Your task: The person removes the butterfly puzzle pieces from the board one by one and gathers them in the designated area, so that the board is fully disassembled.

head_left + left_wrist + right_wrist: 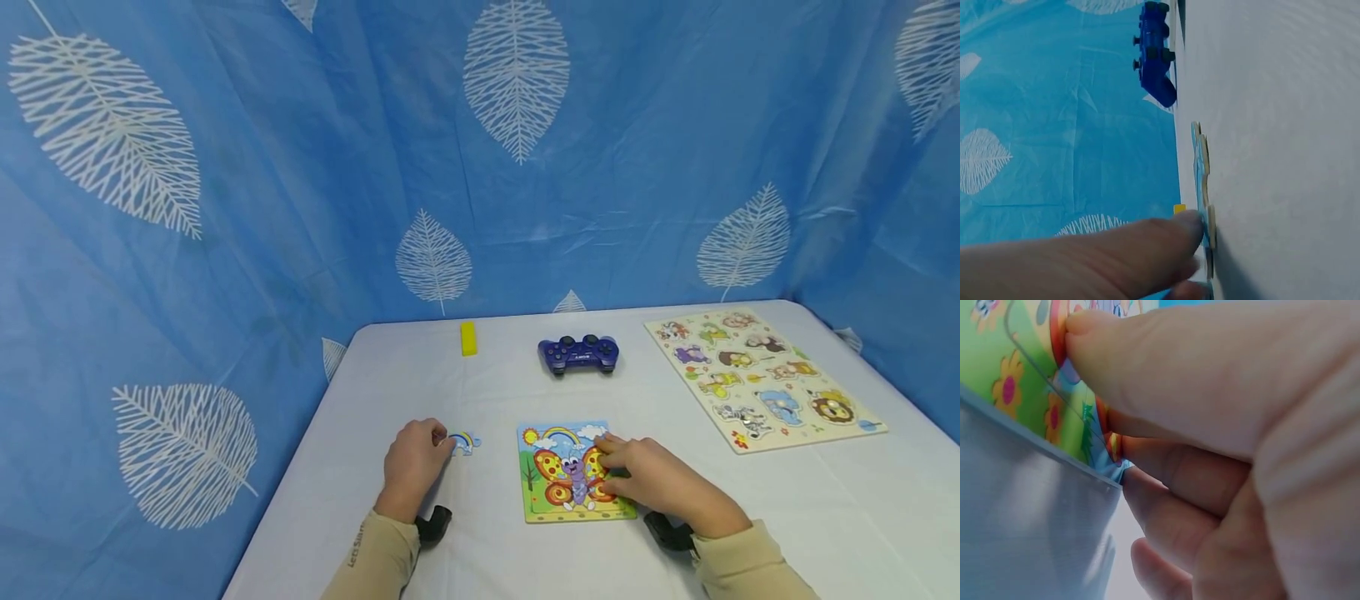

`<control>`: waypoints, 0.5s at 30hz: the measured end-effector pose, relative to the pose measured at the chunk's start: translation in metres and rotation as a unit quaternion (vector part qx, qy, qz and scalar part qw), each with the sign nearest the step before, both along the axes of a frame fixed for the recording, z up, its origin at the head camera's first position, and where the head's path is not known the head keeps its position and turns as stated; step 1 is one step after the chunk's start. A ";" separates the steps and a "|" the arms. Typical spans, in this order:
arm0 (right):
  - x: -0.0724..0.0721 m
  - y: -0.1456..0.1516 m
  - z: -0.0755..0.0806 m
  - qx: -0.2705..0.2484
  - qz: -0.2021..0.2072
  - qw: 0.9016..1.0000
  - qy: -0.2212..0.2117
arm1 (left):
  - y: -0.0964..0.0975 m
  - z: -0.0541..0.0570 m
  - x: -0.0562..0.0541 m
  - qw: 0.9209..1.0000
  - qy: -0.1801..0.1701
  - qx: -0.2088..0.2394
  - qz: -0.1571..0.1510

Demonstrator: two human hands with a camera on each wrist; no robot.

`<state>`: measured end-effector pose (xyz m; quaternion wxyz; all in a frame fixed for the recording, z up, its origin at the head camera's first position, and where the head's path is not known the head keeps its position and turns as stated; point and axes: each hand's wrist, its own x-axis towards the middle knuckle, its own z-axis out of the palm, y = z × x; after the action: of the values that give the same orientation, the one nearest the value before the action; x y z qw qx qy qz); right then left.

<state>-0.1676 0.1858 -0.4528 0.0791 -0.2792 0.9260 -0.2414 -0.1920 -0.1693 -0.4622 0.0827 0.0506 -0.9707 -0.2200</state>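
Note:
My left hand pinches a small flat puzzle piece with a rainbow print at one end, just left of the puzzle board. In the left wrist view the thumb presses on the edge-on piece, close to the white tabletop; the other fingertips are mostly hidden. My right hand rests on the right side of a square butterfly puzzle board. Seen from the right wrist, the thumb touches the printed face and the other fingertips reach toward the board's far edge.
A blue game controller lies behind the puzzle board, with a yellow block to its left. On the right lies a large animal puzzle board. A blue leaf-patterned curtain surrounds the white table.

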 end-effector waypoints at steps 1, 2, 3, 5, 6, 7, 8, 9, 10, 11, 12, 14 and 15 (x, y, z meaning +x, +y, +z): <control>0.000 0.000 -0.001 -0.002 -0.003 1.000 -0.005 | 0.000 -0.001 0.000 1.000 0.002 -0.001 0.001; -0.001 0.000 -0.001 -0.004 -0.005 1.000 -0.008 | 0.000 -0.002 0.000 1.000 0.005 -0.003 0.002; -0.001 0.000 -0.001 -0.005 -0.008 1.000 -0.010 | 0.000 -0.003 0.000 1.000 0.013 -0.006 0.001; -0.001 0.000 -0.002 -0.008 -0.011 1.000 -0.015 | 0.000 -0.004 0.000 1.000 0.027 -0.008 -0.004; -0.001 0.000 -0.002 -0.009 -0.010 1.000 -0.017 | 0.000 -0.005 0.001 0.999 0.035 -0.006 -0.008; -0.001 -0.001 -0.002 -0.010 -0.008 1.000 -0.018 | 0.000 -0.005 0.001 0.999 0.040 -0.005 -0.011; 0.000 -0.001 -0.002 -0.009 -0.006 1.000 -0.019 | 0.000 -0.005 0.001 0.999 0.043 -0.003 -0.013; 0.000 -0.001 -0.002 -0.008 -0.002 1.000 -0.019 | 0.000 -0.006 0.001 0.999 0.045 -0.003 -0.014; 0.001 -0.001 -0.002 -0.006 0.001 1.000 -0.017 | 0.000 -0.006 0.001 0.999 0.045 -0.004 -0.015; 0.002 0.000 -0.003 -0.006 0.001 1.000 -0.018 | 0.001 -0.006 0.001 0.999 0.044 -0.005 -0.015; 0.003 0.000 -0.003 -0.005 0.001 1.000 -0.018 | 0.002 -0.006 0.001 0.999 0.046 -0.008 -0.016; 0.004 0.001 -0.005 -0.008 0.002 1.000 -0.016 | 0.004 -0.004 0.002 0.999 0.050 -0.013 -0.016; 0.004 0.002 -0.006 -0.011 0.003 1.000 -0.010 | 0.006 -0.004 0.002 0.998 0.057 -0.014 -0.018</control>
<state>-0.1633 0.1880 -0.4588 0.0865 -0.2806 0.9215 -0.2542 -0.1900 -0.1631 -0.4659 0.1348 0.0192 -0.9681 -0.2102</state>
